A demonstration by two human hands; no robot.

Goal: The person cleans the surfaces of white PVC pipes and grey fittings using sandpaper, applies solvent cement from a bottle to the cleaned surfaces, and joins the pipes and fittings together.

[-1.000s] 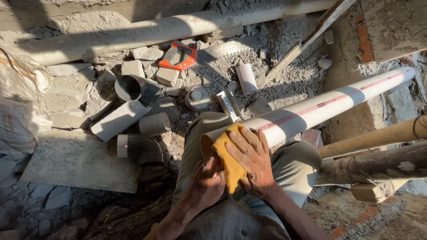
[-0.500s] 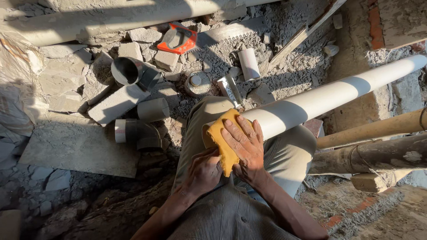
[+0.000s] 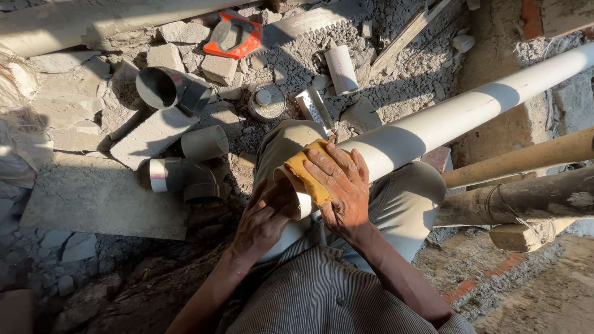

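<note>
Right hand [image 3: 342, 185] pressed yellow cloth [image 3: 305, 175] flat on white pipe [image 3: 433, 127] end, lying across lap. Cloth slid nearer pipe end than half second earlier: wiping under way. Left hand [image 3: 266, 219] gripped pipe end from below. Small round tin [image 3: 267, 101] at 11 o'clock; orange-handled saw [image 3: 234, 36] beyond.

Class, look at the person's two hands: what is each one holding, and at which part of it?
The right hand presses a yellow pad around the near end of the white pipe. The left hand grips that same end from below.
</note>
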